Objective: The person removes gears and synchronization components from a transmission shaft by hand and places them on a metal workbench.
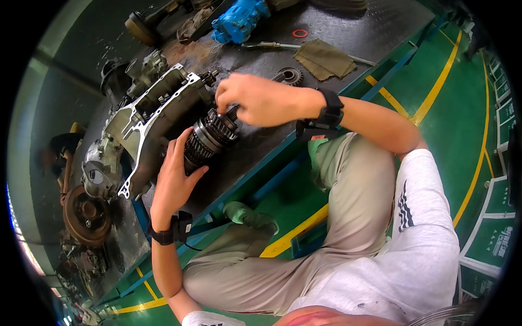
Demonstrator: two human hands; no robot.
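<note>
A gear shaft (209, 135) with several toothed steel gears lies on the dark workbench, in front of an opened gearbox housing (142, 130). My left hand (175, 173) grips its lower left end, fingers along the far side and thumb on the near side. At the upper right end of the shaft, my right hand (255, 100) is closed with its fingers curled down around the tip. The palm hides what exactly those fingertips touch. Just beyond my right hand lies a loose gear (291, 76).
Farther back are a blue pump-like unit (239, 22), a red ring (299, 33), a long-handled wrench (277, 45) and a folded cloth (325, 58). A rusty brake drum (87, 215) stands at left. Another person (66, 149) is beyond the bench. Its blue edge (266, 159) runs before my knees.
</note>
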